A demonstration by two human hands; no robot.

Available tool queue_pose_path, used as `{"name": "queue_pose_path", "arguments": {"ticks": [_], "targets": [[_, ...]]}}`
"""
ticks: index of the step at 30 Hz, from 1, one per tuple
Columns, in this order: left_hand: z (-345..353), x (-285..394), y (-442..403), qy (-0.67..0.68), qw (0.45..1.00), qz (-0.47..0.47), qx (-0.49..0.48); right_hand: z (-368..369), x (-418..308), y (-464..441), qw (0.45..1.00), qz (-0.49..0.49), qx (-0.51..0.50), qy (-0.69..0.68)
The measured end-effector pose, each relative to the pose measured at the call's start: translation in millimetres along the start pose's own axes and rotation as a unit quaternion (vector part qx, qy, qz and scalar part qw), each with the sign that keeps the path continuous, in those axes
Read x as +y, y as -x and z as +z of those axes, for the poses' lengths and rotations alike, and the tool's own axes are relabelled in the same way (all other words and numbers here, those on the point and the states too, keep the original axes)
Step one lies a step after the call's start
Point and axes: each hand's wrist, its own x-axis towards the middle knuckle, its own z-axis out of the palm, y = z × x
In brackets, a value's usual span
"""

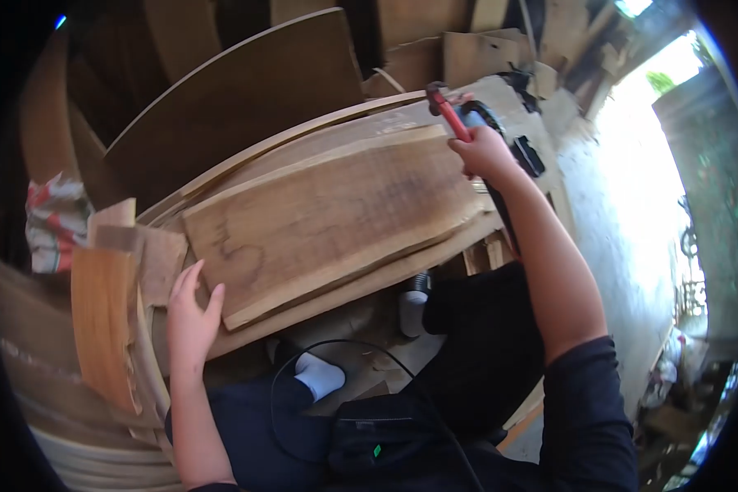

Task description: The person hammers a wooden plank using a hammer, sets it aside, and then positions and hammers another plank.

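A wide wooden board (328, 221) with a dark knot near its left end lies across other planks in front of me. My right hand (488, 157), beyond the board's far right corner, is closed round the red handle of a hammer (448, 113), whose dark head points up and away. At the board's near left corner is my left hand (194, 316), fingers spread and holding nothing. Its fingertips are by the board's end; whether they touch it I cannot tell. Beside my right hand lies a blue and black object (477, 115), partly hidden.
Under the board runs another plank (361, 305). Wood offcuts (102, 320) stand at the left, near a crumpled printed sack (57, 221). A large dark panel (246, 98) leans behind. A black cable (369, 348) loops across my lap. Bright light enters from the right.
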Motion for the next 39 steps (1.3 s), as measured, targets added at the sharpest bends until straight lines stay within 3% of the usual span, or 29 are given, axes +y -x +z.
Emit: {"name": "queue_pose_path", "arguments": {"ticks": [3,8,12,16,18,21,25,28,34,36,39], "targets": [[-4.3,-5.8,1.3,-0.015,1.000,-0.009,0.001,0.9,12.4,-6.8,0.999,0.019,0.016,-0.026],[-11.5,-5.7,3.4,-0.007,0.998,-0.056,-0.032,11.2,34.7,-30.2,0.998,0.024,0.020,0.049],[-10.1,-12.7,3.1,0.003,0.998,-0.055,-0.033,12.3,32.1,-29.0,0.998,0.059,-0.001,-0.030],[-10.6,-7.8,2.9,0.003,0.996,-0.066,-0.059,16.9,46.1,-39.5,1.000,0.015,-0.010,-0.022],[-9.6,-3.7,2.2,-0.003,0.996,-0.071,-0.062,8.3,48.7,-43.6,0.986,0.042,-0.097,-0.129],[-6.9,-9.4,2.8,-0.011,0.997,-0.065,-0.050,2.1,64.0,-49.0,0.965,0.026,-0.148,-0.213],[-6.1,-2.1,2.2,-0.029,0.995,-0.070,-0.065,3.2,77.7,-58.6,0.975,-0.003,-0.152,-0.164],[-1.2,0.4,-3.5,-0.031,0.994,-0.071,-0.074,1.5,73.4,-53.0,0.990,-0.030,-0.134,-0.037],[3.3,5.2,-12.4,-0.045,0.990,-0.104,-0.079,-1.1,53.4,-39.7,0.990,-0.013,-0.138,-0.017],[7.9,-9.4,-18.1,-0.147,0.987,-0.006,-0.059,1.7,57.2,-45.7,0.993,-0.026,-0.106,-0.041],[3.3,5.7,-17.5,-0.159,0.979,-0.055,-0.118,4.3,61.6,-50.6,0.997,-0.059,-0.045,-0.006]]}}
